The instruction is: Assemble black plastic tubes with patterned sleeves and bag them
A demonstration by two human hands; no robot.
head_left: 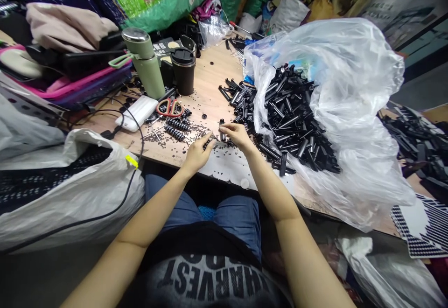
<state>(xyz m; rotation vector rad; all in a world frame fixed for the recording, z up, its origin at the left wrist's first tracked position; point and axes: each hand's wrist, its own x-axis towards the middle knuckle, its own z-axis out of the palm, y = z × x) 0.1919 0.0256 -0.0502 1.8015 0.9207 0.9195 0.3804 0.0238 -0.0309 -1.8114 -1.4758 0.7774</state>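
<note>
My left hand rests on the wooden table near its front edge, fingers curled in a pinch on a small black part I cannot name. My right hand is just beside it, fingers pinched on a short black tube held upright. Small black rings and beads are scattered around both hands. A little to the left lie ribbed black stacks. To the right a large clear plastic bag spills several black tubes onto the table.
Red-handled scissors, a white power bank, a green flask and a black travel cup stand at the back left. White sacks hang left of my lap. More black parts lie far right.
</note>
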